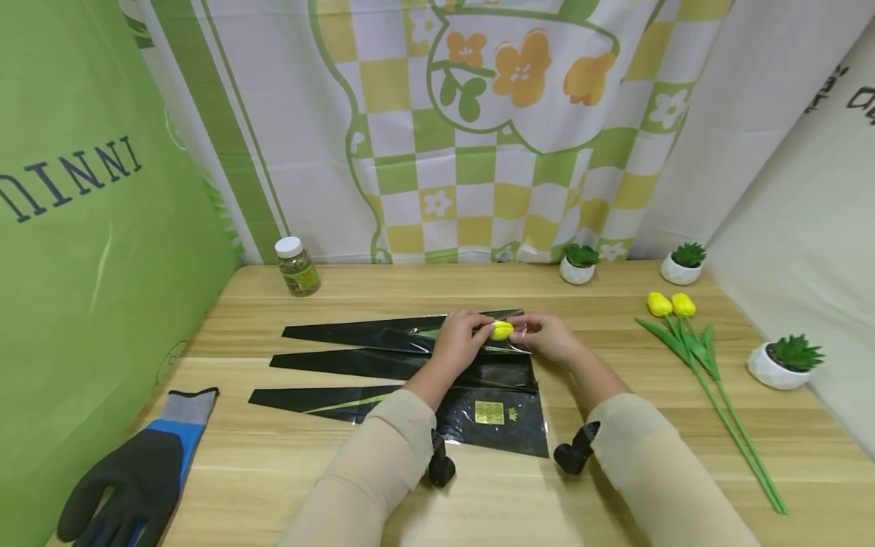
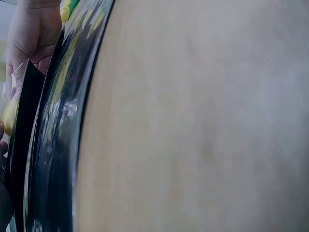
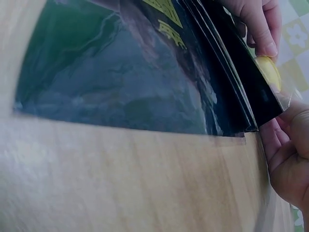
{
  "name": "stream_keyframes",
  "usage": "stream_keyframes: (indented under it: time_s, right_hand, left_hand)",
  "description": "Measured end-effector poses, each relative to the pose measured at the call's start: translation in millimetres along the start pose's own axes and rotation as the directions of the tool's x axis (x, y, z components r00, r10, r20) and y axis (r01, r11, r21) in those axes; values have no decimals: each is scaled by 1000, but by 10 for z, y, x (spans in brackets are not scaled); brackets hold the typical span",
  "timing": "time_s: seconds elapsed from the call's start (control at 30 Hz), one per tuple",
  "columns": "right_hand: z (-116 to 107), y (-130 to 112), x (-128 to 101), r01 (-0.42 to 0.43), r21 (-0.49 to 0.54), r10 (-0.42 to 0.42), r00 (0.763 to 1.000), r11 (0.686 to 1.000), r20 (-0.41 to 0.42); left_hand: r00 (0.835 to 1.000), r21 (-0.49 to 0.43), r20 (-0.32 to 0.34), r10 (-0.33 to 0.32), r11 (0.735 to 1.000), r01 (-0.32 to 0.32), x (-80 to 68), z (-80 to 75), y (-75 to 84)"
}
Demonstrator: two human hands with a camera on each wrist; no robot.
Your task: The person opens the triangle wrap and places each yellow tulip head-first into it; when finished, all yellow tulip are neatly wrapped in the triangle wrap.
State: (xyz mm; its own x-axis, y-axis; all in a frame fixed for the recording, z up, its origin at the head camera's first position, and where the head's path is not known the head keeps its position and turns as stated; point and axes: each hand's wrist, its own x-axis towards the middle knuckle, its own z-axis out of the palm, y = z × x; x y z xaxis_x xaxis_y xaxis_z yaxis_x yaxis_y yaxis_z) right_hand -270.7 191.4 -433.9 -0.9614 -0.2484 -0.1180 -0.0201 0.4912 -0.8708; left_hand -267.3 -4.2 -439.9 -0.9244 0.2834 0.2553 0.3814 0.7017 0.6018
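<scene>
Tulip head (image 1: 502,330), small and yellow, sits right between both hands, at the wide mouth of the topmost black sleeve (image 1: 403,334). Left hand (image 1: 459,339) curls its fingers round the sleeve edge just left of the bloom, and the right hand (image 1: 551,338) pinches the clear film lip on the other side, so they're close together with the flower wedged between. That sleeve's long axis runs sideways, tapering to a point well out past the left hand, so the stem end would have to lie that way, though I can't see the stem.

Sleeves are glossy, crinkly plastic, black with a clear panel, flat cones stacked on the pale woodgrain desk (image 1: 615,471). Two more tulips (image 1: 673,308) lie well off beyond the right hand, with waxy-looking petals and stiff green stems.
</scene>
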Motion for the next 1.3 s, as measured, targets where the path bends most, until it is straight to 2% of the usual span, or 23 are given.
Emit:
stream_keyframes:
  time_s: [0.23,0.33,0.5,0.67,0.83,1.03,1.3]
  right_hand:
    - [-7,8,-23,-14,51,13,1000,999,9]
    - [-33,-3,-75,-24,54,24,1000,998,-7]
    - [-96,43,-168,-67,116,76,995,991,-70]
    - [-182,93,-337,-83,168,106,986,982,-130]
    - [-310,124,-593,-90,221,122,983,971,-135]
    - [-509,165,-898,-31,124,52,985,992,-166]
    - [-743,270,-1198,-9,58,21,979,998,-204]
  left_hand:
    - [1000,8,14,-9,1000,9,12,25,-18]
    - [1000,5,19,-9,1000,9,15,48,-32]
    - [1000,-14,21,-7,1000,8,18,80,-57]
    - [1000,-10,24,-3,1000,4,42,65,-85]
    - [999,22,27,20,1000,-21,82,22,-110]
    - [999,9,30,16,1000,-16,161,-20,-139]
    - [1000,20,23,1,1000,-1,299,-97,-149]
